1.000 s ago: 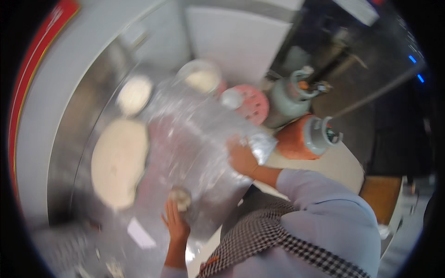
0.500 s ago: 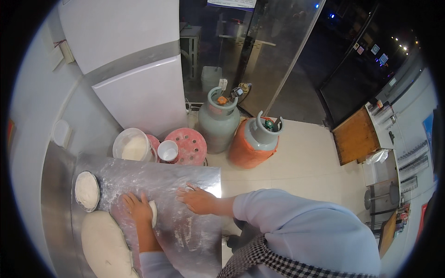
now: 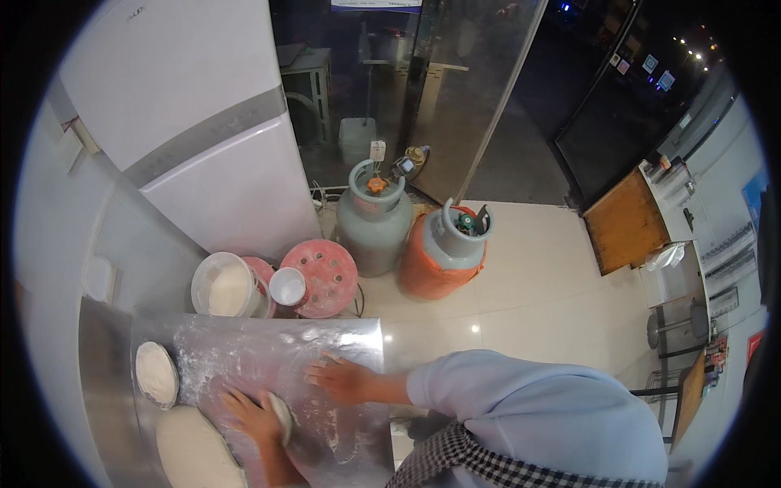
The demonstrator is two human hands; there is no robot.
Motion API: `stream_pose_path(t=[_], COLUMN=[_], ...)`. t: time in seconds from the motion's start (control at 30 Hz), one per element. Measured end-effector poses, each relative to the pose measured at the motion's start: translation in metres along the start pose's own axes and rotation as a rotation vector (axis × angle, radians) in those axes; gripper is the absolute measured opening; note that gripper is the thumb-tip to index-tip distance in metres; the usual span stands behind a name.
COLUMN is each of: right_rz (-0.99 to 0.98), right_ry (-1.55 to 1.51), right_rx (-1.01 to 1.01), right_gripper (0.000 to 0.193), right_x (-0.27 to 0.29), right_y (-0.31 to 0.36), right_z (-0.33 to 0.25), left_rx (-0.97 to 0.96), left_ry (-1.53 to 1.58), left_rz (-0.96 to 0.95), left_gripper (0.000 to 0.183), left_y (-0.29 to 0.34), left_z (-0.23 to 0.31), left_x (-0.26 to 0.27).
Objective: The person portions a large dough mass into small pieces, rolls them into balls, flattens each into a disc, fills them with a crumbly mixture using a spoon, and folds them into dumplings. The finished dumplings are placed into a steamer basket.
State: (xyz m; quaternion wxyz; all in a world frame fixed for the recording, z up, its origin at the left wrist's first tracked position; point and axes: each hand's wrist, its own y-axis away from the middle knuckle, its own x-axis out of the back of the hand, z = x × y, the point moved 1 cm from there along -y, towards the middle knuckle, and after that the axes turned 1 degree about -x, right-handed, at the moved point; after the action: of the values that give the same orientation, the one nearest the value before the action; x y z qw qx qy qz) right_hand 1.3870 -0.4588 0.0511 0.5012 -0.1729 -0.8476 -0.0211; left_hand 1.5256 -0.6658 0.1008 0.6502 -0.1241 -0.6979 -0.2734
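On the floured metal table point(image 3: 350, 333), my left hand point(image 3: 254, 416) lies palm down with its fingers spread. Against its thumb side is a small, elongated piece of dough point(image 3: 282, 419), partly hidden by the hand. My right hand point(image 3: 343, 379) rests flat on the metal to the right of that piece, fingers stretched out and nothing held. A large smooth mass of dough point(image 3: 195, 451) sits left of my left hand. Beyond it, near the wall, stands a round bowl of flour point(image 3: 156, 375).
Behind the table are a white tub of flour point(image 3: 228, 290) and a small white container point(image 3: 287, 286) by a red stool point(image 3: 329, 276). Two gas cylinders, one grey point(image 3: 374, 224) and one in an orange cover point(image 3: 439, 264), stand on the floor. A white fridge point(image 3: 236, 179) rises at the back left.
The view has tilted, so the table sits lower in it. My left hand and the small dough piece have shifted slightly nearer and to the right. My right hand stays nearly in place.
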Motion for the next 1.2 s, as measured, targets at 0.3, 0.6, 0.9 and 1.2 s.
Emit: stream_pose_path(t=[0.3,0.6,0.9,1.2], right_rz=[0.137,-0.065,-0.029,0.017], right_ry=[0.008,-0.122,-0.049,-0.042], right_rx=[0.080,0.596,0.262,0.263], right_gripper=[0.049,0.066,0.060,0.054], right_x=[-0.006,-0.092,-0.023,-0.026], right_y=[-0.001,0.027,-0.015,-0.017], right_z=[0.003,-0.135,-0.023,-0.015], left_rx=[-0.310,0.068,-0.210,-0.242], left_ry=[0.064,0.825,-0.230,-0.412], left_rz=[0.058,0.173,0.398,0.402], left_gripper=[0.068,0.055,0.068,0.048], left_y=[0.122,0.219,0.224,0.025], left_z=[-0.020,-0.123,-0.002,-0.063], left_x=[-0.059,0.004,-0.086,-0.031])
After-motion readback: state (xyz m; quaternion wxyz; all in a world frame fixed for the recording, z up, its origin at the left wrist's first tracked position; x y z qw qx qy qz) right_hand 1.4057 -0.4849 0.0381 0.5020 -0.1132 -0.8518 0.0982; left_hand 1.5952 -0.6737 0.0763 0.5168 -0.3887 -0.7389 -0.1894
